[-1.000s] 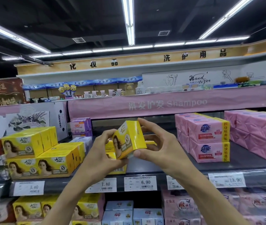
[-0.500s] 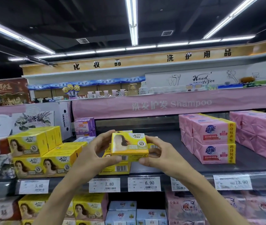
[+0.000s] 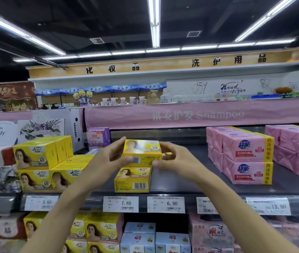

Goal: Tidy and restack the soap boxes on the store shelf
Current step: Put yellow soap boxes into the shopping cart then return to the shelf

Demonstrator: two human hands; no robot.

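Note:
A yellow soap box (image 3: 142, 152) is held level between both hands, barcode side toward me. My left hand (image 3: 106, 161) grips its left end and my right hand (image 3: 174, 159) grips its right end. It hovers just above a second yellow soap box (image 3: 133, 179) lying on the dark shelf (image 3: 181, 181). I cannot tell whether the two boxes touch. A stack of the same yellow soap boxes (image 3: 42, 163) stands at the left of the shelf.
Pink soap packs (image 3: 247, 157) stand stacked to the right, with more pink packs (image 3: 296, 150) at the far right. Purple boxes (image 3: 97, 137) sit at the back. Price tags (image 3: 121, 203) line the shelf edge. Below are yellow boxes (image 3: 101, 229) and blue boxes (image 3: 154, 240).
The held box has turned from tilted on end to level and has come down toward the lone box on the shelf. Both hands stayed on it.

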